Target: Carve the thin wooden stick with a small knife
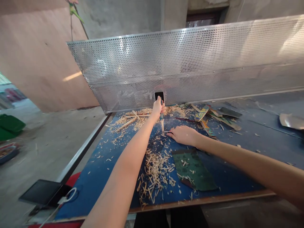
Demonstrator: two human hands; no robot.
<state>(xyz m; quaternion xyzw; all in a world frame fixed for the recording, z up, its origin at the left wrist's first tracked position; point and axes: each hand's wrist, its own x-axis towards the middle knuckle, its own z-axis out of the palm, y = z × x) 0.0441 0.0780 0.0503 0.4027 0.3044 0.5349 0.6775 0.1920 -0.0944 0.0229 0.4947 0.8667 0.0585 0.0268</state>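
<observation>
1. Perforated metal panel (190, 60) spans the upper frame; wood shavings (158, 167) litter the blue tabletop (99, 182).
2. Near centre, the left hand (158, 107) is wrapped closed around a blue-handled pale stick (162, 125), pointing downward.
3. Just right, the right hand (184, 134), fingers curled, grips a small metal tool (168, 132) at the stick's lower end.

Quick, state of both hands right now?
Left hand: closed, holding a slim blue-and-pale piece.
Right hand: closed, holding a small thin tool, mostly hidden; type cannot be told.
</observation>
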